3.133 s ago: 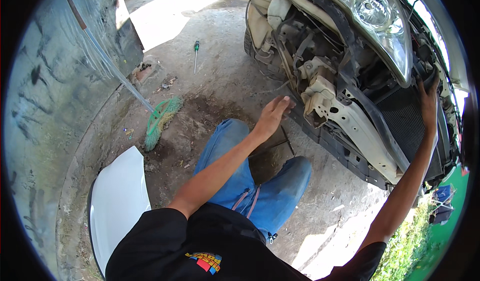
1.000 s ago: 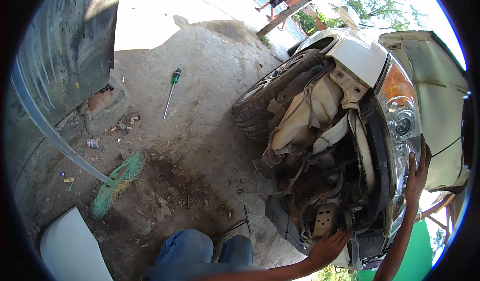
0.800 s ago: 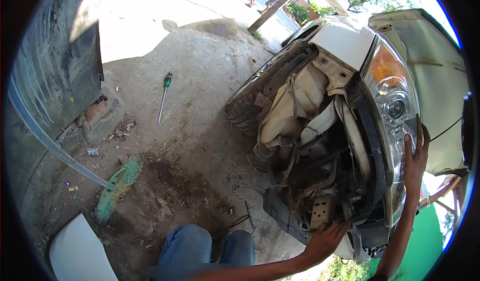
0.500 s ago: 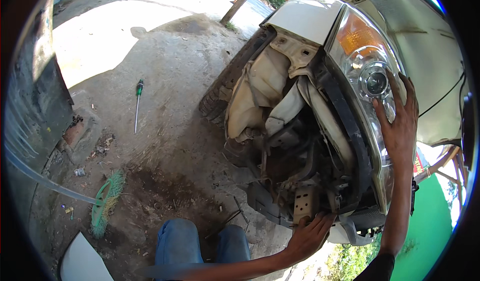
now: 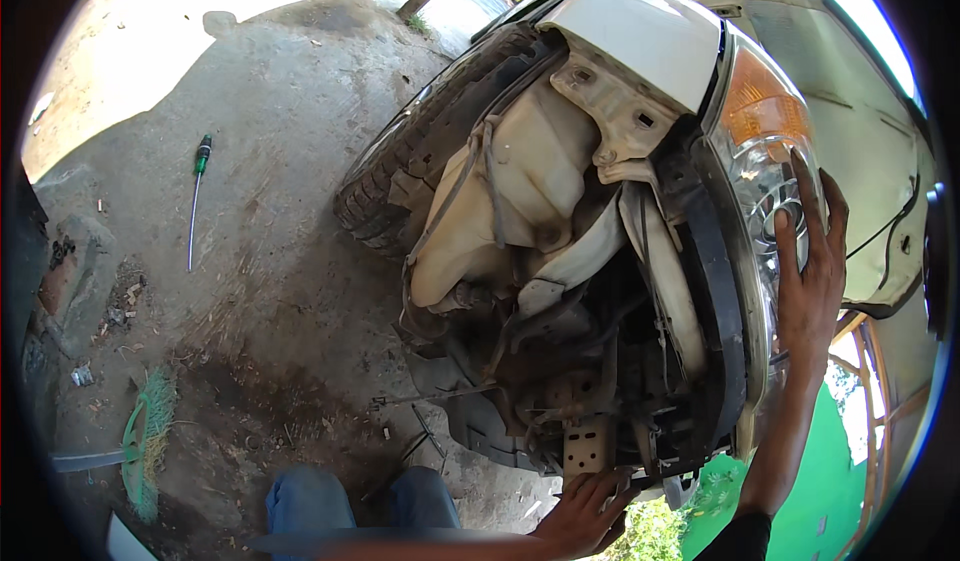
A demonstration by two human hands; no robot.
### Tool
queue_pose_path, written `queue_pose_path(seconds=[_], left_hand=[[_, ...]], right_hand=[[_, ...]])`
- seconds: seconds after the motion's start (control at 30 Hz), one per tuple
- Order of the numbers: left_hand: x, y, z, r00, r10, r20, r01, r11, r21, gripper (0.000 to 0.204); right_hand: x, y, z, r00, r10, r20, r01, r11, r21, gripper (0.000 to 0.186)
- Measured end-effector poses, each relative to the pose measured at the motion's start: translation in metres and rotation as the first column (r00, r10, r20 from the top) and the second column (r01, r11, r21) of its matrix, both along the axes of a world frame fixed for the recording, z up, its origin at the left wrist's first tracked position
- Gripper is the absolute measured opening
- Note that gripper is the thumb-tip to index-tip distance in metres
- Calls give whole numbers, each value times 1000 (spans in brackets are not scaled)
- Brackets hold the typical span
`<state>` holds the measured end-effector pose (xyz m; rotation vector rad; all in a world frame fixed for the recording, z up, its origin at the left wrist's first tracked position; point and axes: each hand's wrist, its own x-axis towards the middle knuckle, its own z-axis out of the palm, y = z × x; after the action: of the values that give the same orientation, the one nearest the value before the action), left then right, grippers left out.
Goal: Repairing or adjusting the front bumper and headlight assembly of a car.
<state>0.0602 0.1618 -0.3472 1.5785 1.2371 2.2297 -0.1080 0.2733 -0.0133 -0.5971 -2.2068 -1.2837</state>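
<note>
My right hand (image 5: 815, 271) lies with fingers spread on the clear headlight (image 5: 770, 176), which has an orange turn-signal section. The headlight sits at the front corner of a white car (image 5: 640, 36) with its inner parts exposed. Low in the picture, my left hand (image 5: 585, 514) is bent over the near end of a metal bracket (image 5: 586, 449) with punched holes. Its thumb and the undersides of its fingers are hidden. Between my hands are a dark curved support strip (image 5: 712, 296) and a pale duct-like part (image 5: 665, 291).
A green-handled screwdriver (image 5: 199, 181) lies on the concrete floor at left. Beyond the pale wheel-well liner (image 5: 520, 166) is a tyre (image 5: 430, 126). The hood (image 5: 830, 91) stands raised at right. Green netting (image 5: 148, 436) and a thin metal tool (image 5: 428, 431) lie near my knees.
The view has shifted closer to the wheel well, so the floor things appear further left. My right hand remains on the headlight, and my left hand stays at the bracket end.
</note>
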Motion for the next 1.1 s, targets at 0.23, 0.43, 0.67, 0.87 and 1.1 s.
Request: queue_pose_path(seconds=[0.23,0.43,0.67,0.87,1.1], left_hand=[[-3,-4,-2,997,-68,-48,70,997,44,64],[0,-3,0,988,-157,-10,157,988,-7,62],[8,-1,-2,990,-141,23,140,990,31,49],[22,4,-3,994,-101,45,100,995,15,43],[24,6,-9,989,-150,9,150,989,-6,44]], right_hand=[[-19,-2,-3,999,21,-45,-22,999,-33,56],[-21,1,-2,999,19,-32,-20,999,-31,58],[-21,6,2,1000,21,-14,-21,999,-29,62],[-21,5,1,1000,14,-11,-14,999,-31,64],[-28,-2,-3,1000,21,-19,-22,999,-37,63]])
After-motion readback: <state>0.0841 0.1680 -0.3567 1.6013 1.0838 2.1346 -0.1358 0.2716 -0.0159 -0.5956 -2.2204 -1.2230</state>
